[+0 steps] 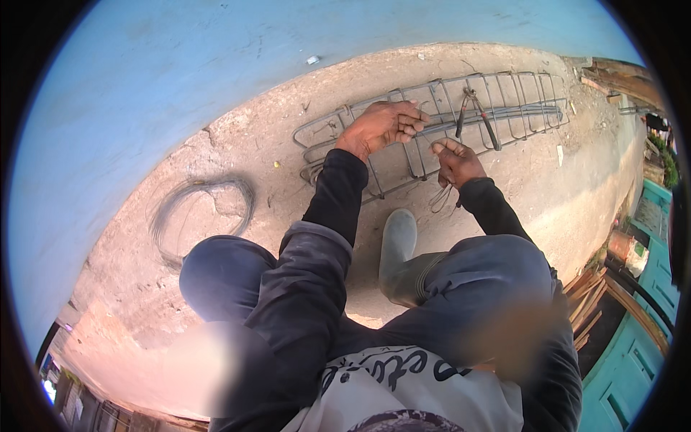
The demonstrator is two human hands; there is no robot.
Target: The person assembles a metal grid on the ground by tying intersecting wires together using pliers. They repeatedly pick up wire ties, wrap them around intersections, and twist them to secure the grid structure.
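Note:
A long cage of steel reinforcing bars (491, 101) lies on the ground in front of me, its rails crossed by several bent stirrups. Over the nearer left part of it is my left hand (389, 126), fingers curled into a pinch; what they hold, if anything, is too small to make out. My right hand (459, 164) is closed at the cage's near side, with a looped bundle of thin tie wire (440, 200) hanging below the fist. Just beyond that hand, pincers with dark and red handles (484, 119) rest across the bars, jaws pointing away.
A loose coil of thin wire (248, 205) lies on the ground to the left. A blue wall (180, 79) borders the far and left sides. My grey boot (400, 234) stands near the cage. Wooden strips (589, 306) and turquoise panels (626, 381) are at the right.

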